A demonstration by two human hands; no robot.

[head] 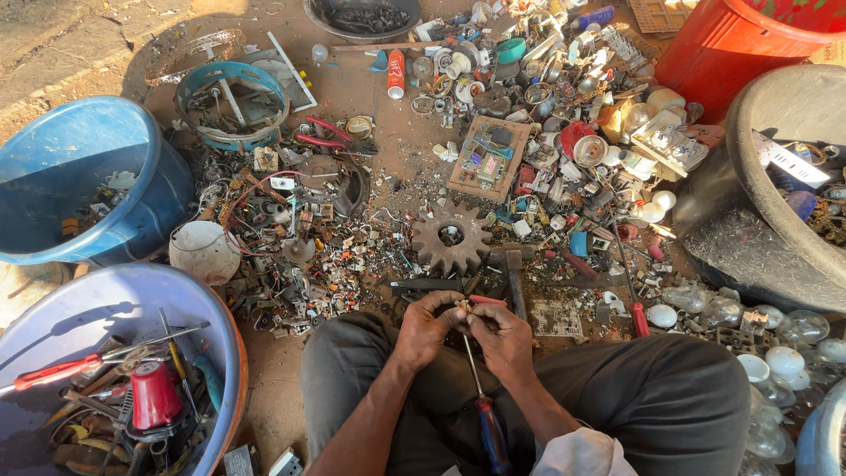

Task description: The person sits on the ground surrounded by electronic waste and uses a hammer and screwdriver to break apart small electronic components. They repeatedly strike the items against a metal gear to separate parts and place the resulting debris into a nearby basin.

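Observation:
I sit cross-legged on the ground in dark trousers. My left hand [427, 328] and my right hand [500, 337] meet in front of my knees, both pinching a small metal part [462, 308] between the fingertips. A screwdriver [484, 410] with a red and blue handle lies in my lap, its thin shaft pointing up toward my hands. A hammer [513, 278] lies on the ground just beyond my right hand. A rusty gear wheel [451, 236] rests further out.
Scrap electronics, circuit boards [489, 159] and bulbs [714, 308] cover the ground ahead. A blue tub [79, 176] stands far left. A bowl [220, 339] of tools with red-handled pliers [53, 372] sits near left. Right: a black tub [749, 150] and a red bucket [723, 44].

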